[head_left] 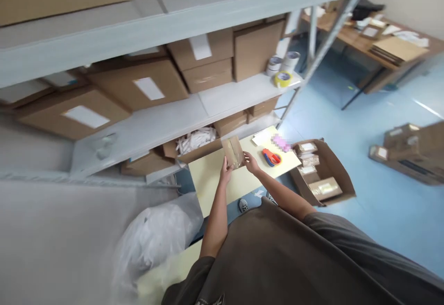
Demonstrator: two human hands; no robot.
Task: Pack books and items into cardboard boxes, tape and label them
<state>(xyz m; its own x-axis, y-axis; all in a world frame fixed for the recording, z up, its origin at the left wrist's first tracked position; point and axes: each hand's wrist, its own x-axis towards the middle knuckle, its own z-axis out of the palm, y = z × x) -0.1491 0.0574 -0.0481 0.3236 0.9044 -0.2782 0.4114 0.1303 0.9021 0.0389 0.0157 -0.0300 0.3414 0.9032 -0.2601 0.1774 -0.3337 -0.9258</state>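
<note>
And here, above the pale counter (pixel 208 182), a small carton (pixel 233 151) is held up in front of the body. Its lower left edge is grasped by the fingers of the left hand (pixel 226 172); its right edge is met by the curled fingers of the right hand (pixel 251 161), though whether it is truly gripped there cannot be told. A glossy streak, apparently clear tape, is seen on the upturned face. The step in hand is best read as two-handed handling, perhaps a check of that face.

To the right, a red and blue tape dispenser (pixel 271 157) is left untouched on the counter, with a blurred-out pink item (pixel 281 143) beyond it. Further right, smaller parcels (pixel 325 188) are held in an open box (pixel 338 158) on the floor.

What is called for now? By judgement, steady support from the left, a surer hold from the right, and the carton kept level if it is to be turned, lowered or carried across.
</note>
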